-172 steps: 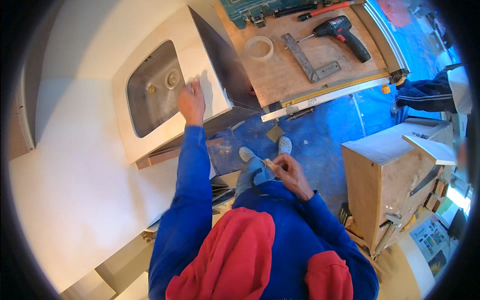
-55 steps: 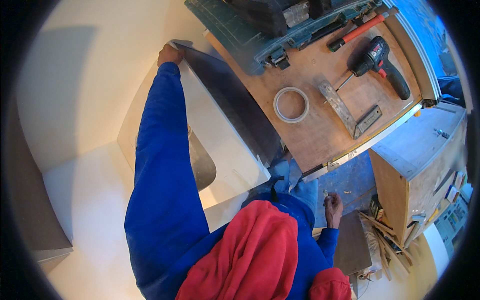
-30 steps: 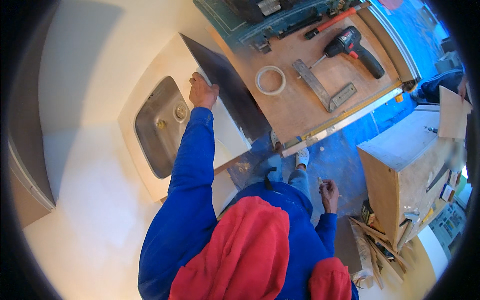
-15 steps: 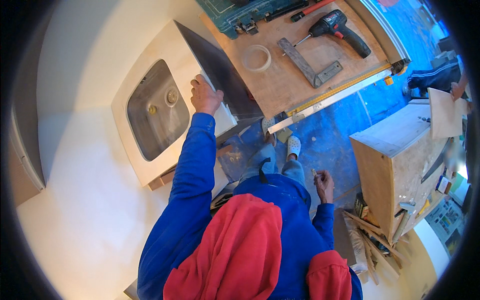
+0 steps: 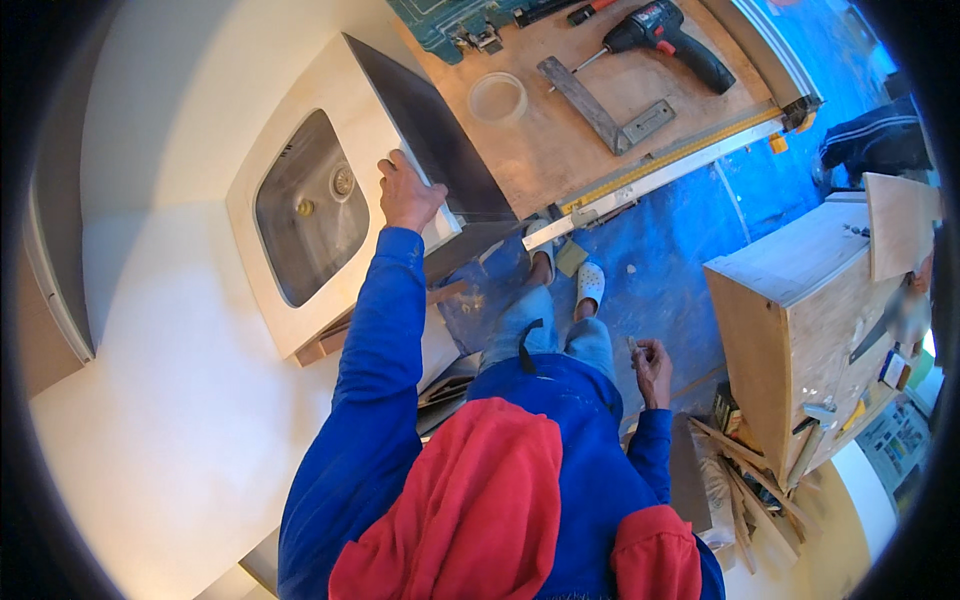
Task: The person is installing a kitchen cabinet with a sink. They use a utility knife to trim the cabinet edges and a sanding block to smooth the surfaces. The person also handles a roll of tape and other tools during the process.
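Observation:
A pale countertop (image 5: 300, 325) with an inset steel sink (image 5: 310, 215) lies at my left. My left hand (image 5: 408, 192) is closed over its front edge, beside the dark cabinet side (image 5: 440, 120). Lower down on the right, my right hand (image 5: 654, 372) pinches a small, thin, light-coloured piece (image 5: 632, 345), too small to make out. That hand hangs over the blue floor sheet, apart from any surface.
On a wooden worktop (image 5: 560, 185) ahead lie a cordless drill (image 5: 672, 45), a try square (image 5: 605, 115), a tape roll (image 5: 497, 98) and a teal case (image 5: 440, 25). A wooden cabinet (image 5: 745, 360) stands right, beside wood offcuts (image 5: 755, 490). Another person holds a panel (image 5: 897, 228).
My view has shifted slightly. Both my hands keep their grips. At the far right, the other person's hand has gone from the panel's upper edge to near its lower edge.

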`<action>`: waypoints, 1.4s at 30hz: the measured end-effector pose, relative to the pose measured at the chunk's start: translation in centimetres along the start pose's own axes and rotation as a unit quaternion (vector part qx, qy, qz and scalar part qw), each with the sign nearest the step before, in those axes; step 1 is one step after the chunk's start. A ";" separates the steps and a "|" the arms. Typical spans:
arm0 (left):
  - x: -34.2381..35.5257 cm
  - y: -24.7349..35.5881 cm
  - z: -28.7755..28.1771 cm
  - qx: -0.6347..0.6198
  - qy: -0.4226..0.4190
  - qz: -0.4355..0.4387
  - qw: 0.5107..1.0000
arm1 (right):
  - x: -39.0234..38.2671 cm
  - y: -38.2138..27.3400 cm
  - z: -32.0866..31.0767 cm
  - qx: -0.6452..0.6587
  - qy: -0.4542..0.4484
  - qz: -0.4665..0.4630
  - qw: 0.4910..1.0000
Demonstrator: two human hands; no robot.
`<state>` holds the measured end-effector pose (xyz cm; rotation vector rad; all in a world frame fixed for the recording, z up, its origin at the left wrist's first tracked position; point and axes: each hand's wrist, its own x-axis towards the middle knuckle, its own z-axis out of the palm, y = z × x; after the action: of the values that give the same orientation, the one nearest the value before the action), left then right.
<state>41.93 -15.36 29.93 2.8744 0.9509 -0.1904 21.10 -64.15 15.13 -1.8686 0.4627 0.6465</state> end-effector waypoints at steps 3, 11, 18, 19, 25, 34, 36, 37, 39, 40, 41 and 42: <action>0.8 -0.4 0.7 0.002 0.023 0.008 1.000 | -0.4 1.1 0.3 0.008 0.000 -0.008 1.000; 5.1 -2.6 -0.1 0.012 -0.025 0.005 1.000 | -1.1 5.8 0.4 0.017 -0.034 0.044 0.998; 6.1 -1.4 -0.9 0.132 -0.101 0.024 0.986 | -0.7 6.0 0.6 0.042 -0.035 0.059 0.997; 6.2 -1.3 -0.9 0.136 -0.100 0.024 0.985 | -0.6 5.8 0.6 0.049 -0.034 0.069 0.996; 6.6 -1.9 -0.8 0.108 -0.106 0.008 0.988 | -0.7 4.5 0.6 0.042 -0.005 0.059 0.997; 1.6 -4.9 -0.6 -0.143 0.018 0.122 0.982 | -0.6 4.2 -0.3 0.061 0.006 0.065 0.996; -1.8 -5.5 -0.5 -0.151 0.024 0.135 0.979 | -0.5 4.2 -0.8 0.055 0.006 0.047 0.997; -3.7 -5.9 -0.6 -0.143 0.024 0.145 0.979 | -0.6 4.1 -1.1 0.046 0.008 0.047 0.998; -6.8 -6.6 -0.6 -0.131 0.034 0.180 0.974 | -0.5 4.0 -1.6 0.042 0.006 0.029 0.999; -8.2 -7.0 -0.5 -0.126 0.044 0.205 0.970 | -0.5 3.9 -1.8 0.032 0.008 0.019 0.999; -9.1 -7.3 -0.2 -0.123 0.061 0.236 0.962 | -0.4 3.8 -2.0 0.040 0.003 0.014 0.999; -9.6 -7.5 0.2 -0.139 0.070 0.235 0.960 | -0.3 3.6 -2.2 0.041 -0.001 0.005 0.999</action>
<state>29.80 -14.96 30.74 2.7692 0.2573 0.1763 19.29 -67.54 13.38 -1.7889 0.4907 0.6275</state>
